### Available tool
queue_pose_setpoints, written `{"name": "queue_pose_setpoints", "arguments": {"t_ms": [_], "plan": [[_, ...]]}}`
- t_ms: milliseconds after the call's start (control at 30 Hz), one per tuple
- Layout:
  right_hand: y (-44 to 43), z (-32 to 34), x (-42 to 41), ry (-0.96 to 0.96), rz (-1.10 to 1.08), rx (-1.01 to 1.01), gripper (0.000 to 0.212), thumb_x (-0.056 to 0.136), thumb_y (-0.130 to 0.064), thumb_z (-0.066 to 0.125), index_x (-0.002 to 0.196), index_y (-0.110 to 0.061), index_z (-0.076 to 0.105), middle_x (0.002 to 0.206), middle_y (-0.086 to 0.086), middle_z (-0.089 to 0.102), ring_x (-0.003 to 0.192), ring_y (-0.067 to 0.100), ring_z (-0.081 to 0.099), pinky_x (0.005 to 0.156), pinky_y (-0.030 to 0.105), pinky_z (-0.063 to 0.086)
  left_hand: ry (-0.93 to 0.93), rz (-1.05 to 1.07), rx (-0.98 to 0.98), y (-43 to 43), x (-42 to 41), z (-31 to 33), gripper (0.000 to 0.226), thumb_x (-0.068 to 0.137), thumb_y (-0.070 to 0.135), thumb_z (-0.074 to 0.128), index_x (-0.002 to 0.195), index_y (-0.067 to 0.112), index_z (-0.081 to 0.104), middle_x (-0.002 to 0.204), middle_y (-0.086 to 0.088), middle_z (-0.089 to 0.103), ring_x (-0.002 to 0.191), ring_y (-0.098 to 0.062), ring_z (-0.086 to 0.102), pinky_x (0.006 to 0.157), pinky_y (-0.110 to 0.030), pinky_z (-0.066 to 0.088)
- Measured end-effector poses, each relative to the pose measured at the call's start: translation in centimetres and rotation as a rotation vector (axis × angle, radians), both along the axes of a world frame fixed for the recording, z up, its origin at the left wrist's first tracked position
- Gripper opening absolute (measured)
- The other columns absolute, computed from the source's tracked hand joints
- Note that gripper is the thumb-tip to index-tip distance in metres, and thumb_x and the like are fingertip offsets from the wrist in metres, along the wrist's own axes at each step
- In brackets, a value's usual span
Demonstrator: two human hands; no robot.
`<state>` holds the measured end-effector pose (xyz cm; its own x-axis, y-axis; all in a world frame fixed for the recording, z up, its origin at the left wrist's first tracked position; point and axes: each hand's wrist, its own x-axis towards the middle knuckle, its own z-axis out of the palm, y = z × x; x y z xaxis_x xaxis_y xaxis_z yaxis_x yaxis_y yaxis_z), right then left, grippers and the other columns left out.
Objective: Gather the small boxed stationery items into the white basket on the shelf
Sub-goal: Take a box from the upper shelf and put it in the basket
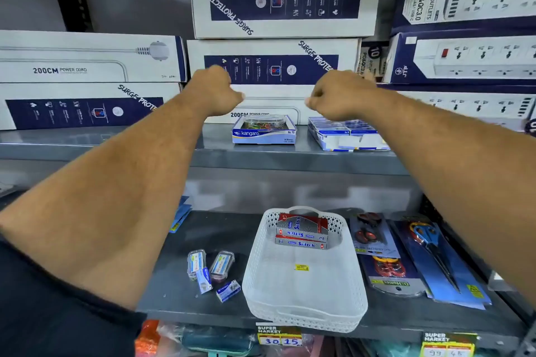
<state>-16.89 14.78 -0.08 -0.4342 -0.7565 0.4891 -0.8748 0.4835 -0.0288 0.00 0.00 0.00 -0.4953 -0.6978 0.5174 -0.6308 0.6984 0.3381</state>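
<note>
While the white basket [304,284] sits below with red boxes [301,232] inside, the left hand [216,93] and right hand [338,95] hover above it, both curled up and holding nothing.

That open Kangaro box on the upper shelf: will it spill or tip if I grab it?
The Kangaro box looks like an open cardboard tray with loose coloured clips showing, so tilting probably spills them. It sits low and flat, so it is unlikely to tip. Probably light.

Both bare forearms stretch forward and up, converging toward the far middle. The left hand [216,90] and right hand [338,94] are loosely curled, fingers empty, slightly apart.
</note>
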Motion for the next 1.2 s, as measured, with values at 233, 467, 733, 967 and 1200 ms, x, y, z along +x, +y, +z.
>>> {"name": "queue_pose_setpoints", "arguments": {"t_ms": [233,467,733,967,1200], "plan": [[-1.8,-1.9,1.0,-0.160,-0.008,0.084,0.048,0.080,-0.054,0.054,0.057,-0.013,0.042,0.063,0.000,0.048,0.076,0.028,0.047,0.078,0.041,0.036,-0.013,-0.083,0.527,0.1,-0.5,-1.5,0.020,0.089,0.007,0.061,0.070,0.005,0.052,0.059,-0.010,0.057,0.044,-0.016,0.057,0.049,-0.025,0.045],[-2.9,-2.5,1.4,-0.234,-0.054,0.000,0.035,0.073,-0.042,0.058,0.059,-0.012,0.048,0.064,0.000,0.058,0.075,0.027,0.051,0.093,0.053,0.025,0.093,-0.072,0.538,0.0,-0.2,-2.3,0.018,0.082,0.002,0.065,0.067,0.003,0.055,0.055,-0.011,0.058,0.037,-0.014,0.058,0.032,-0.016,0.044],[-0.6,-1.4,3.4,-0.094,-0.041,-0.032,0.047,0.070,-0.060,0.060,0.059,-0.014,0.054,0.067,0.000,0.054,0.087,0.030,0.048,0.102,0.054,0.021,0.205,-0.074,0.373,2.4,2.0,-1.6,0.020,0.069,0.000,0.069,0.054,0.002,0.056,0.028,-0.003,0.051,0.028,-0.014,0.054,0.032,-0.018,0.041],[5.9,-1.0,8.9,-0.140,0.205,-0.045,0.037,0.074,-0.045,0.062,0.067,-0.009,0.059,0.062,0.003,0.049,0.071,0.027,0.052,0.060,0.030,0.038,0.294,-0.054,0.355,7.7,8.0,-1.6,0.024,0.065,-0.002,0.068,0.050,0.004,0.050,0.029,-0.001,0.044,0.025,-0.011,0.044,0.032,-0.016,0.039],[10.6,-5.3,12.3,-0.188,0.401,0.097,0.037,0.073,-0.041,0.061,0.069,-0.006,0.071,0.066,0.015,0.060,0.071,0.031,0.057,0.051,0.025,0.036,0.250,-0.023,0.395,12.2,12.7,-7.1,0.018,0.066,0.001,0.066,0.072,-0.016,0.062,0.057,-0.016,0.049,0.039,-0.016,0.039,0.040,-0.019,0.034]]}}
